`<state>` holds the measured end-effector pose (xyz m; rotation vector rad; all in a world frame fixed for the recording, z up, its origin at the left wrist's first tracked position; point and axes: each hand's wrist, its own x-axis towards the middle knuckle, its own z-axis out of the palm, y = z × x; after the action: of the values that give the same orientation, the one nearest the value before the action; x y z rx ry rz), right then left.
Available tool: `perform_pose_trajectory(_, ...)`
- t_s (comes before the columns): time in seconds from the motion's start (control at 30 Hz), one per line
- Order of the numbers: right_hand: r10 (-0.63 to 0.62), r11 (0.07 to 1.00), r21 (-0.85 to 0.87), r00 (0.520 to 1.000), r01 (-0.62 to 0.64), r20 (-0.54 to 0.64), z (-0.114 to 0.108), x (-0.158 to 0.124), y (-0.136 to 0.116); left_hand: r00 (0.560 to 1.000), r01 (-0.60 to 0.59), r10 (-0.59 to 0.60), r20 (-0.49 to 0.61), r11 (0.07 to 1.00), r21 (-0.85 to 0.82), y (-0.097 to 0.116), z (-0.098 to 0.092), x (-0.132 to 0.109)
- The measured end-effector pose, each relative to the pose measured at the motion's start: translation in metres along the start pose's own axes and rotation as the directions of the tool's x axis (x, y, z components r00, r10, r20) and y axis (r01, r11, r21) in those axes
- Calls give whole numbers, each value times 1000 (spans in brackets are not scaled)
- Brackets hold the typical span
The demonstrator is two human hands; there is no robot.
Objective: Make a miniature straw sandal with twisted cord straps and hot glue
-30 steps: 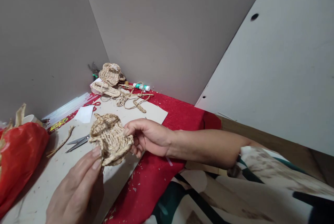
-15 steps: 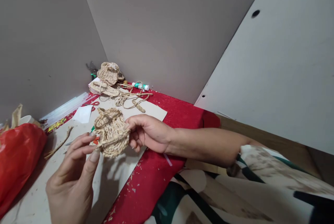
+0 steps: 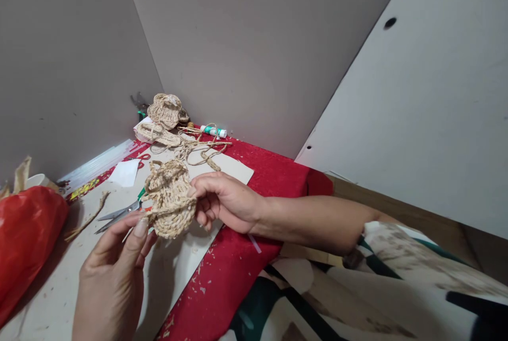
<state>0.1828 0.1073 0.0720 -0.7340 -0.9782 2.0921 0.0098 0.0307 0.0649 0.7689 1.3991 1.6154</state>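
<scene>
A small woven piece of tan braided fibre is held up over the board, between both hands. My right hand pinches its right edge between thumb and fingers. At its lower left, my left hand has thumb and forefinger closed on the woven piece's edge. Just behind the left fingers, scissors lie on the pale board, their handles partly hidden by the weave. A short loose fibre strand rests to the left of them.
Another woven piece, coiled cord, a glue stick and pliers are at the back. A white paper scrap lies nearer. At left is a red bag; red cloth covers the table.
My left thumb and fingers have closed in on the woven piece's lower left edge, uncovering the scissors' blades. The woven piece has shifted slightly up.
</scene>
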Motion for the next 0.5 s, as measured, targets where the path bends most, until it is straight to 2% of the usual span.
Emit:
perform_pose_trajectory(0.2,-17,1000,19,1000,17,1,-1,0,1,993,70,-70,97,998,8,3,-1,1)
perform_pose_trajectory(0.4,15,1000,18,1000,-15,4,-2,-1,1,983,74,-71,170,997,-12,7,-3,-1)
perform_pose_trajectory(0.5,6,1000,13,1000,-6,8,-3,-2,2,984,118,-115,139,993,-9,8,-4,-2)
